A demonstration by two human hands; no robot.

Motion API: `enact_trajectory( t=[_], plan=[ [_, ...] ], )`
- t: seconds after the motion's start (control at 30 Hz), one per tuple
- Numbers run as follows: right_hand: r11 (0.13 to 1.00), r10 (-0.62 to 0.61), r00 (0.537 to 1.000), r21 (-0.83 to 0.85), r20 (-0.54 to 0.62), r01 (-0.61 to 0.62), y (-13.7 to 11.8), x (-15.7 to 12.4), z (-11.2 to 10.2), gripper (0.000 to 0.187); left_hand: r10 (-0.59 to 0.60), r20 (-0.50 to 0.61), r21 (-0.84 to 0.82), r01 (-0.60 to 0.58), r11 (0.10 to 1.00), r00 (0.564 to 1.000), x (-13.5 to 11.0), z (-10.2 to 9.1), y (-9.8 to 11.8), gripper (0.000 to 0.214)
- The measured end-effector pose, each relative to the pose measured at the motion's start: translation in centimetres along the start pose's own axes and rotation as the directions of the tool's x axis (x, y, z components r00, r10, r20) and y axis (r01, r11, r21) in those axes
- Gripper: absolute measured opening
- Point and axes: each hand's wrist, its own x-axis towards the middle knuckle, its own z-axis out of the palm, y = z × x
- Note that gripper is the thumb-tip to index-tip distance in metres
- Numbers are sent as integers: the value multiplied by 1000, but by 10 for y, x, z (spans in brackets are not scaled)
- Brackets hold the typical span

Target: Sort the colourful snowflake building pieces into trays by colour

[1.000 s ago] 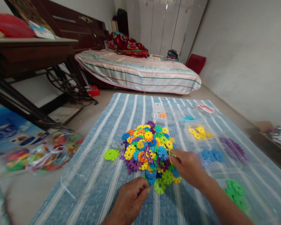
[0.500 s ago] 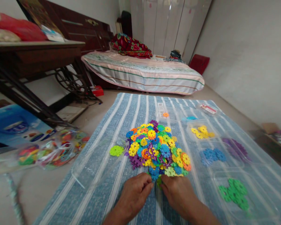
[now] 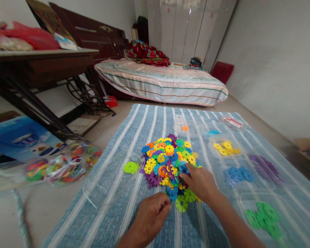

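Note:
A heap of notched, flower-shaped plastic discs in many colours lies on the striped cloth. My right hand reaches over the right side of the heap, thumb and forefinger closed around the edge of a blue disc. Just in front of the heap, my left hand is curled with thumb against forefinger, beside a blue disc. What those fingers hold, if anything, is hidden. Between the hands a lime-green disc lies flat at the front edge.
Clear trays on the right hold green discs, blue discs, purple discs and yellow discs. One orange disc lies in a tray behind. Lime-green discs sit left. Bagged pieces lie beyond the cloth's left side.
My right hand has moved up and away from the front edge onto a blue disc in the heap. A lime-green disc it covered now shows. My left hand stays nearly still.

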Motion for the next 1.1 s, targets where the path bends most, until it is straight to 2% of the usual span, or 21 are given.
enact_trajectory(
  t=[0.23,0.4,0.5,0.6,0.7,0.8,0.87,0.93,1.03,1.1],
  plan=[
    [996,-65,994,59,-83,70,4,-20,23,27,-8,8,7,8,1000,1000,-2,-1,1,15],
    [962,-119,973,218,-198,162,15,-29,37,35,-13,15,-2,13,1000,1000,-1,-2,3,13],
    [928,-111,964,322,-242,188,21,-31,42,42,-18,17,2,18,1000,1000,-1,-2,4,14],
    [907,-107,956,368,-272,206,26,-32,37,41,-17,19,13,17,1000,1000,0,-1,3,15],
    [915,-119,951,340,-285,216,35,-24,20,39,-7,20,23,7,1000,1000,1,-1,0,16],
    [970,-103,948,181,-302,163,55,2,-11,35,6,17,36,-7,999,1000,2,1,-4,18],
    [999,-25,935,30,-353,38,75,29,-39,33,13,13,44,-14,999,1000,3,2,-6,18],
    [988,87,903,-77,-420,-132,96,57,-69,34,19,14,50,-20,999,1000,3,2,-7,19],
    [944,241,834,-81,-497,-321,119,87,-101,37,25,12,52,-25,998,1000,4,2,-6,19],
    [938,275,808,-39,-521,-344,123,90,-105,38,26,11,48,-26,999,1000,3,1,-6,19]
  ],
)
